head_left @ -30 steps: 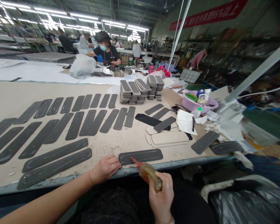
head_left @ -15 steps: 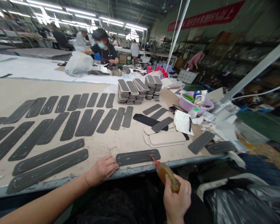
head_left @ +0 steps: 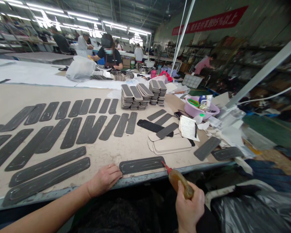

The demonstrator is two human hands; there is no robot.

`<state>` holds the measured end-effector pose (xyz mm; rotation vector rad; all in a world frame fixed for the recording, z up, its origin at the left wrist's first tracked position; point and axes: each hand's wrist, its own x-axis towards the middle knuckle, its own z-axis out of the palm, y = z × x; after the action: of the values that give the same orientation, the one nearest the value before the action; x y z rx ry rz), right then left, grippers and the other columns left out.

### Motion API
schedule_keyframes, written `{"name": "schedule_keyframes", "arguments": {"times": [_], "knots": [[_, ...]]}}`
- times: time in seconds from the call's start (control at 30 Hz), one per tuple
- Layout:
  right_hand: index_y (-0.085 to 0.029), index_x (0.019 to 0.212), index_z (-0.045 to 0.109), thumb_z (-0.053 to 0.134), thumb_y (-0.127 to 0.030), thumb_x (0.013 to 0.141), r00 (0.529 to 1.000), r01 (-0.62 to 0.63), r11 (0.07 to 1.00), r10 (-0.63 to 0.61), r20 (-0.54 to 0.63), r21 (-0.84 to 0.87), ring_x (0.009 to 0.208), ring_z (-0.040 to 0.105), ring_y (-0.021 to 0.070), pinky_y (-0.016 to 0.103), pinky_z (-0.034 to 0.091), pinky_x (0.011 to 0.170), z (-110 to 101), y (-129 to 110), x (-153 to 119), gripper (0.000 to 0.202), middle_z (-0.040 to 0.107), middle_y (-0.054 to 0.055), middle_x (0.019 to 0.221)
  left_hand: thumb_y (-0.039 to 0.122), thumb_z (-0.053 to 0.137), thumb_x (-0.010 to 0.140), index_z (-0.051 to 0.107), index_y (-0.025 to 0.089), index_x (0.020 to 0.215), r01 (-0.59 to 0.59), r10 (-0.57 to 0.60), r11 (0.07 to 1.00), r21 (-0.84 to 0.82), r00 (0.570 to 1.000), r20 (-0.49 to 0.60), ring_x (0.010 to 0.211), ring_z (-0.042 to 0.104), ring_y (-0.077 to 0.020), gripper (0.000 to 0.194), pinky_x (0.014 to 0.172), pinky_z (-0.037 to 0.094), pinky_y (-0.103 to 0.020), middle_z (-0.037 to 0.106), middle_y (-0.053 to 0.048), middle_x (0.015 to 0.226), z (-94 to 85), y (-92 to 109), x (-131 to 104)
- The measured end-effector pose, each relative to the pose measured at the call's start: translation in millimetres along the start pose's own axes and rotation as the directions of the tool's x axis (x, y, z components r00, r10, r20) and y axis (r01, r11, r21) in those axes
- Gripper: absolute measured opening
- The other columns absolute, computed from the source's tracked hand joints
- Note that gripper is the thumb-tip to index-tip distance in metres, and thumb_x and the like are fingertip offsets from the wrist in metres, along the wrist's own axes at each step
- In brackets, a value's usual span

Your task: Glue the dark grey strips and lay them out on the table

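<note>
My right hand (head_left: 189,207) is wrapped round an amber glue bottle (head_left: 178,183) with a red nozzle. The nozzle's tip touches the right end of a dark grey rounded strip (head_left: 142,165), near the table's front edge. A shiny line runs along that strip's border. At the strip's left end lies my left hand (head_left: 105,179), palm down, its fingertips against the strip's edge and nothing seen in its grasp. To the left, several more grey strips (head_left: 47,174) lie in rows, many with shiny lines on them.
Stacks of grey-topped pieces (head_left: 137,94) stand at the table's middle. Right of them are beige strips (head_left: 173,145), a notebook (head_left: 188,127) and a purple basin (head_left: 201,110). A metal post (head_left: 264,72) slants up at the right. A co-worker (head_left: 109,53) sits across the table.
My right hand has moved right with the glue bottle, bringing the nozzle to the strip's right end. My left hand has stayed at the left end. The view has shifted slightly.
</note>
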<state>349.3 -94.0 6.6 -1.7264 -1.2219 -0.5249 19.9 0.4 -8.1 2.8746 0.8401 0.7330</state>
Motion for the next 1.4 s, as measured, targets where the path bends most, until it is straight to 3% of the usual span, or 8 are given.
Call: {"name": "schedule_keyframes", "arguments": {"times": [0.43, 0.7, 0.87, 0.97, 1.07, 1.17, 1.23, 1.4], "knots": [[-0.016, 0.093, 0.058, 0.063, -0.042, 0.086, 0.995, -0.09, 0.993, 0.086, 0.04, 0.083, 0.077, 0.055, 0.0203, 0.032, 0.046, 0.072, 13.7, 6.9, -0.3, 0.027, 0.059, 0.007, 0.084, 0.016, 0.045, 0.095, 0.065, 0.017, 0.089, 0.008, -0.008, 1.0, 0.007, 1.0, 0.009, 0.072, 0.054, -0.0155, 0.02, 0.067, 0.047, -0.028, 0.06, -0.005, 0.078, -1.5, 0.7, 0.8], [-0.016, 0.093, 0.059, 0.063, -0.045, 0.086, 0.994, -0.107, 0.994, 0.107, -0.004, 0.028, 0.075, 0.055, 0.0207, 0.033, 0.045, 0.071, -4.3, 6.9, -3.2, 0.03, 0.059, 0.007, 0.082, 0.016, 0.044, 0.095, 0.065, 0.017, 0.09, 0.009, -0.009, 1.0, -0.003, 1.0, 0.003, 0.073, 0.056, -0.0145, 0.021, 0.069, 0.048, -0.026, 0.061, -0.005, 0.079, -2.0, 0.3, 2.2], [-0.018, 0.09, 0.059, 0.064, -0.045, 0.084, 0.976, -0.196, 0.962, 0.171, 0.137, 0.192, 0.077, 0.056, 0.0189, 0.032, 0.046, 0.073, -7.9, 3.9, -14.3, 0.028, 0.059, 0.005, 0.084, 0.016, 0.045, 0.095, 0.064, 0.018, 0.091, 0.028, -0.028, 1.0, -0.011, 1.0, 0.004, 0.073, 0.056, -0.0153, 0.019, 0.069, 0.048, -0.026, 0.062, -0.005, 0.08, -1.1, 0.3, 0.7], [-0.019, 0.091, 0.059, 0.067, -0.048, 0.078, 0.897, -0.441, 0.837, 0.396, 0.198, 0.324, 0.076, 0.058, 0.0178, 0.03, 0.048, 0.07, -7.1, 0.9, -16.9, 0.033, 0.061, 0.003, 0.085, 0.015, 0.045, 0.095, 0.063, 0.018, 0.094, 0.039, -0.04, 0.998, -0.055, 0.999, -0.018, 0.076, 0.058, -0.0152, 0.019, 0.074, 0.049, -0.027, 0.063, -0.005, 0.083, 0.8, 0.2, -2.2], [-0.019, 0.093, 0.058, 0.074, -0.052, 0.069, 0.725, -0.661, 0.59, 0.662, 0.191, 0.463, 0.074, 0.059, 0.0177, 0.029, 0.05, 0.066, -8.7, 4.4, -12.6, 0.043, 0.062, 0.002, 0.085, 0.013, 0.043, 0.095, 0.062, 0.018, 0.094, 0.038, -0.04, 0.991, -0.127, 0.999, -0.014, 0.077, 0.059, -0.0135, 0.019, 0.073, 0.049, -0.023, 0.063, -0.005, 0.084, -5.0, -2.1, 5.4], [-0.02, 0.098, 0.055, 0.078, -0.051, 0.063, 0.538, -0.728, 0.3, 0.806, 0.245, 0.616, 0.076, 0.061, 0.0189, 0.028, 0.051, 0.063, -12.9, 11.6, -7.2, 0.052, 0.064, 0.002, 0.087, 0.016, 0.044, 0.095, 0.061, 0.018, 0.089, 0.064, -0.067, 0.983, -0.17, 0.998, -0.01, 0.073, 0.06, -0.0117, 0.018, 0.069, 0.048, -0.02, 0.062, -0.003, 0.081, -26.6, -8.4, 37.0], [-0.02, 0.1, 0.055, 0.079, -0.05, 0.061, 0.46, -0.718, 0.162, 0.84, 0.287, 0.677, 0.078, 0.062, 0.0193, 0.027, 0.051, 0.063, -15.3, 15.2, -5.8, 0.055, 0.064, 0.002, 0.089, 0.02, 0.046, 0.095, 0.061, 0.017, 0.084, 0.066, -0.076, 0.985, -0.157, 0.995, -0.06, 0.071, 0.06, -0.011, 0.018, 0.066, 0.047, -0.019, 0.063, -0.003, 0.078, -47.8, -13.9, 73.0], [-0.021, 0.101, 0.054, 0.079, -0.046, 0.065, 0.45, -0.681, 0.069, 0.824, 0.343, 0.729, 0.082, 0.062, 0.0196, 0.029, 0.051, 0.067, -15.5, 20.4, -10.2, 0.051, 0.064, 0.002, 0.092, 0.031, 0.049, 0.094, 0.063, 0.017, 0.082, -0.027, 0.029, 0.999, 0.018, 0.988, -0.149, 0.069, 0.06, -0.0115, 0.023, 0.065, 0.046, -0.02, 0.065, -0.002, 0.077, -91.4, -21.7, 187.0]]}}
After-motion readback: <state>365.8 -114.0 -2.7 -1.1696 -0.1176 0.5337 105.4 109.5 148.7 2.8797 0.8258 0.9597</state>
